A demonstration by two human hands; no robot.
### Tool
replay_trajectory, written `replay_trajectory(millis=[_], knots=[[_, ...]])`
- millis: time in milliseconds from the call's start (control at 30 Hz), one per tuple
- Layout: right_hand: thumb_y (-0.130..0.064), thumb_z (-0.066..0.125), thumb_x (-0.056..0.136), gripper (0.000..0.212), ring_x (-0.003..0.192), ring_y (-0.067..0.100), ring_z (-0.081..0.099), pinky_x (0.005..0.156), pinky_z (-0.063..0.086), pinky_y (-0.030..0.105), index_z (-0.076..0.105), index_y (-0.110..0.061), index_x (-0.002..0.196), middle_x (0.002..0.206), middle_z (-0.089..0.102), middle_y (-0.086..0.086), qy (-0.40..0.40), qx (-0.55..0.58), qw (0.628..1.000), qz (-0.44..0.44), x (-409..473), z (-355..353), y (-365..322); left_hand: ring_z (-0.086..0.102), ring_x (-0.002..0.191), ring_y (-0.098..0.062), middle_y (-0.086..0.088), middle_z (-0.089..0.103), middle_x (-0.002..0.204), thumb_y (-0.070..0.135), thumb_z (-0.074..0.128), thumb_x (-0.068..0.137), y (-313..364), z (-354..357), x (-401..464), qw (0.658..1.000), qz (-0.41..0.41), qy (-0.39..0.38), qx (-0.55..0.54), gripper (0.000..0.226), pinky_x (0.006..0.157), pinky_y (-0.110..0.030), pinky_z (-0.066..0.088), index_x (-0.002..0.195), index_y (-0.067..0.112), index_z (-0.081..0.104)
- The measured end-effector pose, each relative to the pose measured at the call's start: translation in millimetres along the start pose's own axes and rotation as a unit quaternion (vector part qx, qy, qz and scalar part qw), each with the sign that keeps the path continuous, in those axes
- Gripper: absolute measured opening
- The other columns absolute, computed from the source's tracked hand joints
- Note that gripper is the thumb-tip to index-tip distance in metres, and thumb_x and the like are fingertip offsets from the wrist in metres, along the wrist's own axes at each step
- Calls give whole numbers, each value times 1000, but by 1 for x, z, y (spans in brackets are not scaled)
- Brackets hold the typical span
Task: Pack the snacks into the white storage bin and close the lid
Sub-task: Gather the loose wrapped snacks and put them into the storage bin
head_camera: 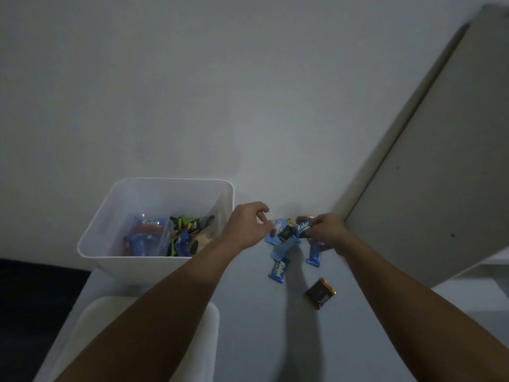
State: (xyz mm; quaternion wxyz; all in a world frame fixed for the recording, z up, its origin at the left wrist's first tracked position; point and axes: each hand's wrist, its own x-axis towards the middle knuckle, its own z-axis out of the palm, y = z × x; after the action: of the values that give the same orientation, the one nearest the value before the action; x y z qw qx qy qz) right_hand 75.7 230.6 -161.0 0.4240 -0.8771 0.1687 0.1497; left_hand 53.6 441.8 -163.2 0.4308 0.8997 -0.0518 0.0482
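**Q:** White seems to be everywhere. What is the biggest thing?

**A:** A pale table [248, 340] against a plain wall. On it stands the white storage bin [93, 245], open-topped, already holding a jumble of wrapped snacks [170, 238] in blue, red and green. I will place everything else from that bin.

**Q:** Where is its lid?

**A:** A white lid [91, 321] lies flat just nearer than the bin, partly hidden under the left forearm.

**Q:** And the hands?

**A:** Both reach out to the right of the bin. The left hand [245, 226] is just beside the bin's right wall, fingers loosely curled at the edge of a small pile of snack packets [286, 238]; whether it pinches one I cannot tell. The right hand [326, 234] is further right, fingers closed round a blue packet [302, 227] at the top of that pile.

**Q:** Anything loose?

**A:** A blue bar [277, 270] lies nearer than the pile, and a dark brown packet with gold edges [320, 293] lies nearer still, apart from the rest.
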Motion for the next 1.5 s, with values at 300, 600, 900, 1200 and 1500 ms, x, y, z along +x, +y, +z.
replay_trajectory(millis=[300, 600, 900, 1200, 1500], knots=[[-21, 84, 67, 58, 105, 26, 60, 81, 53, 33, 60, -20, 120, 121, 58, 7, -147, -333, 930, -37, 29, -6, 90, 54, 116, -32, -10, 51, 127, 36, 78, 61, -38, 106, 0, 955, 3, -218, 200, 74, 93, -44, 49, 128, 19, 52], [-27, 72, 74, 38, 110, 27, 45, 85, 42, 33, 62, -22, 110, 119, 48, 8, -141, -460, 850, -215, 56, 24, 148, 4, 145, -40, -17, -13, 159, 55, 64, 79, -85, 165, -6, 873, 73, -233, 423, 101, 112, -59, 19, 152, 22, 1], [-29, 74, 71, 70, 132, 33, 31, 106, 33, 45, 41, -20, 132, 146, 28, 13, -10, -444, 857, -261, 94, 27, 131, 29, 140, -43, -23, 18, 156, 53, 84, 52, -100, 178, 23, 897, 75, -167, 402, 119, 98, -63, 40, 148, 21, 22], [-49, 83, 62, 126, 142, 47, -17, 106, 19, 72, -10, -44, 148, 156, -29, 8, -159, -500, 832, -182, 144, 19, 109, 8, 144, -42, -14, -5, 160, 56, 66, 76, -111, 178, 57, 910, 38, -203, 360, 85, 106, -59, 26, 147, 43, 20], [-25, 63, 85, 58, 127, 38, 37, 91, 52, 44, 41, -35, 138, 149, 26, 14, 1, -406, 873, -271, 126, 49, 134, 58, 102, -39, -21, 50, 133, 12, 83, 58, -112, 189, 25, 959, 53, -76, 266, 46, 78, -41, 54, 101, 17, 68]])
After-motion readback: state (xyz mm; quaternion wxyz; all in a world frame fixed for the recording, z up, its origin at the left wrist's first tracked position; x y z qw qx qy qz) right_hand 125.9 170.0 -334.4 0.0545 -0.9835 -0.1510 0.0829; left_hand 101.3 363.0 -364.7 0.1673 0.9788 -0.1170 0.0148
